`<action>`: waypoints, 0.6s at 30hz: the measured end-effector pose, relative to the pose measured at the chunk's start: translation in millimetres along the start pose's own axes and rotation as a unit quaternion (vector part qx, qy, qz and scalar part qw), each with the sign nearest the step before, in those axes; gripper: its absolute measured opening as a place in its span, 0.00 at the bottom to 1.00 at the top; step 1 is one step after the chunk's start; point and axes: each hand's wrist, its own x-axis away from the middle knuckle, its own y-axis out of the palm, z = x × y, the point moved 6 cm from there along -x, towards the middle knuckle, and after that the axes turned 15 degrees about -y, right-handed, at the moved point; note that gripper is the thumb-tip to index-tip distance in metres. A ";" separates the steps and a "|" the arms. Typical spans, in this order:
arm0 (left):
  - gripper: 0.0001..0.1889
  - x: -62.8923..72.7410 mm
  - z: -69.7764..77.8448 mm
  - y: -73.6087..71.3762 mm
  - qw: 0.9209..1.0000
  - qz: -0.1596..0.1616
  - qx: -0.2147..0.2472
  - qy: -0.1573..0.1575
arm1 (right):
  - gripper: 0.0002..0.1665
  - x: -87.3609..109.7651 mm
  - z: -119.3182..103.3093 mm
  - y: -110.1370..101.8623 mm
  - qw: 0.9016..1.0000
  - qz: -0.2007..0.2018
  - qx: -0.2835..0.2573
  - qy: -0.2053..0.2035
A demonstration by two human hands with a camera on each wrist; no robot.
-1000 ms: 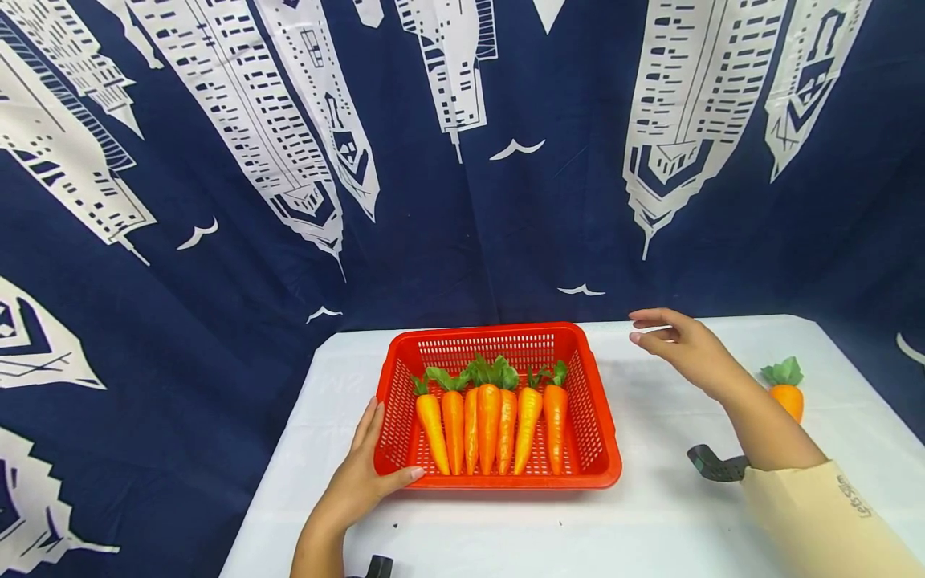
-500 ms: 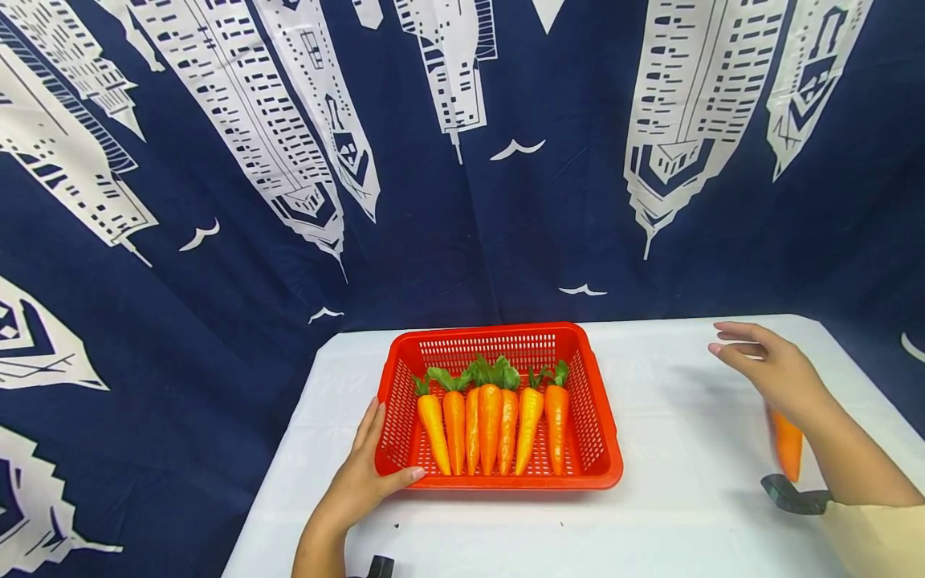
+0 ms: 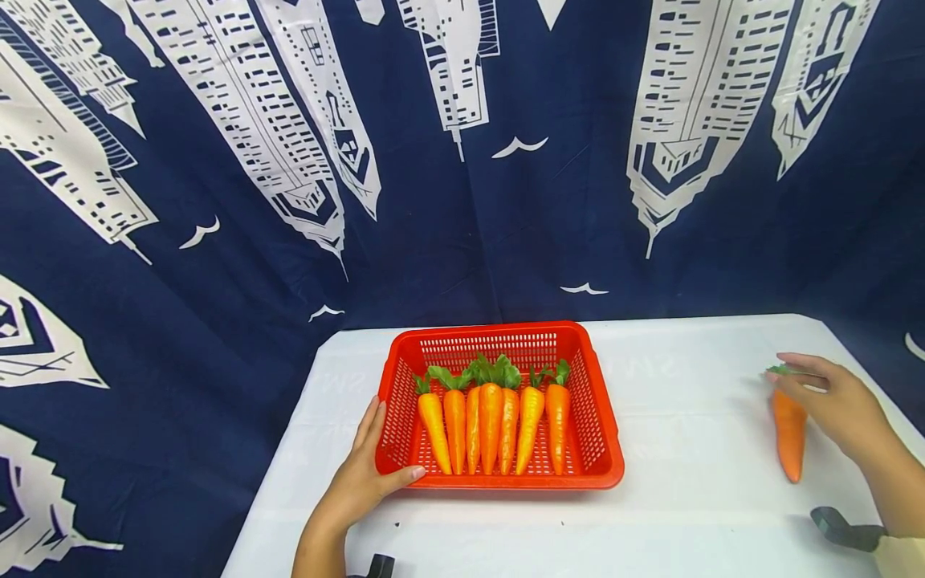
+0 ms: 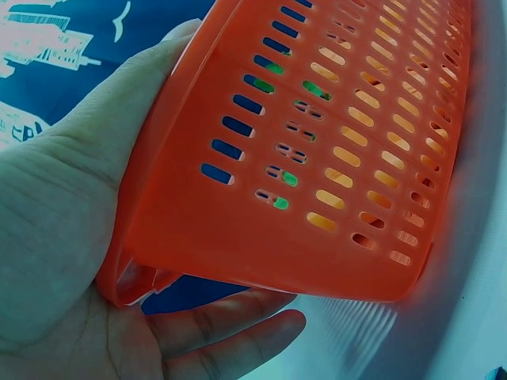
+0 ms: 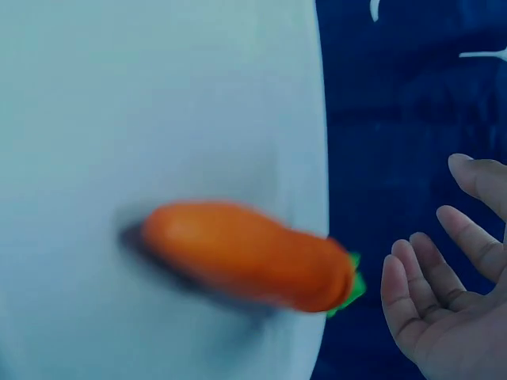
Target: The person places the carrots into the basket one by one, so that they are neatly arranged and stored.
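In the head view my left hand (image 3: 364, 470) holds the near left corner of a red plastic basket (image 3: 506, 482). The left wrist view has the thumb along the rim of the basket (image 4: 238, 229) and the fingers (image 4: 230, 348) at its adjoining side. Several orange and yellow carrots (image 3: 490, 425) with green tops lie side by side in the basket. At the far right my right hand (image 3: 841, 405) is over the leafy end of a single carrot (image 3: 790, 441), partly covering it. The right wrist view shows relaxed, parted fingers (image 5: 467, 237) beside the carrot's leaves, a gap between them.
A white-covered table (image 3: 686, 449) carries the basket and the single carrot. Behind it hangs a navy cloth (image 3: 491, 241) printed with white buildings and birds. A black device (image 3: 845, 530) is at the right wrist.
My right hand has moved right from beside the basket, then down to the top of the single carrot. The left hand and the basket have stayed in place.
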 end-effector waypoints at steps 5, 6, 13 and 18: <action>0.64 0.7 -0.5 -0.4 1.000 -0.003 0.004 0.006 | 0.45 6.1 20.2 1.6 0.999 -0.010 0.012 0.040; 0.64 0.8 -0.6 -0.6 1.000 -0.003 0.005 0.006 | 0.47 7.0 23.7 1.9 0.999 -0.014 0.011 0.050; 0.64 -0.1 0.0 -1.5 1.000 0.001 -0.001 0.005 | 0.56 8.7 42.7 10.8 0.992 -0.045 -0.005 0.119; 0.64 -0.9 -0.2 -0.7 1.000 0.000 -0.004 0.011 | 0.55 12.3 45.0 16.1 0.989 -0.054 -0.002 0.140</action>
